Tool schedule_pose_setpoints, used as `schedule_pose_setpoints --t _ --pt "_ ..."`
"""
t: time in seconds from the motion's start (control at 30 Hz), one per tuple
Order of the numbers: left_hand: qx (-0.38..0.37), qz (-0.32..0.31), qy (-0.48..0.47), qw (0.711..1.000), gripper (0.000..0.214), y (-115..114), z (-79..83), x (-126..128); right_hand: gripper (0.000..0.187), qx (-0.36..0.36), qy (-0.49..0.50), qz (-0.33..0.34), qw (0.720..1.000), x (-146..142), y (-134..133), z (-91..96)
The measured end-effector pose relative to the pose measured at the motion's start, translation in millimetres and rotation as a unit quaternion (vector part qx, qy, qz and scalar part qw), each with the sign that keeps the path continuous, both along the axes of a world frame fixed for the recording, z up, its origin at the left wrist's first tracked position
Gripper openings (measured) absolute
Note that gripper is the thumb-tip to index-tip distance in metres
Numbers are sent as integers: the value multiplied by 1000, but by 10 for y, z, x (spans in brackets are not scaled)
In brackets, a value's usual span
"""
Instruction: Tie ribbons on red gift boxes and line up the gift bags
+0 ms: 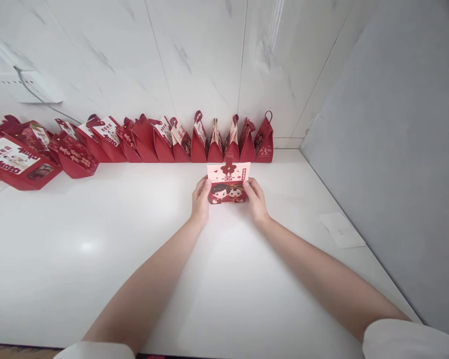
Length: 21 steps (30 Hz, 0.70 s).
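Note:
A red and pink gift box (228, 192) with two cartoon figures on its front is held upright between my hands, just in front of a row of similar boxes. A red ribbon loop rises from its top. My left hand (201, 201) grips its left side, thumb toward the front. On the opposite side, my right hand (256, 199) holds the edge with the thumb on the front face. The fingers behind the box are partly hidden. Whether its base touches the table, I cannot tell.
Several red gift boxes with ribbon loops, such as the rightmost one (264, 142), line the tiled wall (205, 60). Larger boxes (20, 159) cluster at the left. A white paper (342, 230) lies on the white table (86, 284) beside the grey right wall (392, 149).

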State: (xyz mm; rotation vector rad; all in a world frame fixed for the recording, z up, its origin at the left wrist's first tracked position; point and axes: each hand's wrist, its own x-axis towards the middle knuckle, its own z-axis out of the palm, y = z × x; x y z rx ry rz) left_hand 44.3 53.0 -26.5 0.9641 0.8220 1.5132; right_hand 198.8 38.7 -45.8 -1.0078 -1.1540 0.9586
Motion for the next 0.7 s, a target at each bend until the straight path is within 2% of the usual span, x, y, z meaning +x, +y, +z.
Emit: schedule_pose_setpoints --t 0.1,0.3,0.6,0.7 --pt "5 -32 -16 999 36 29 12 -26 35 5 72 -5 997 -20 -20 43" --pt "-50 -96 -45 993 44 107 2 -100 41 -8 37 -19 999 -9 -29 91" --pt "-39 -75 -25 996 41 115 -14 -75 40 8 -21 -33 999 7 -40 79" --pt "-19 -46 -12 999 40 115 -37 -66 39 38 -54 -32 997 21 -86 90"
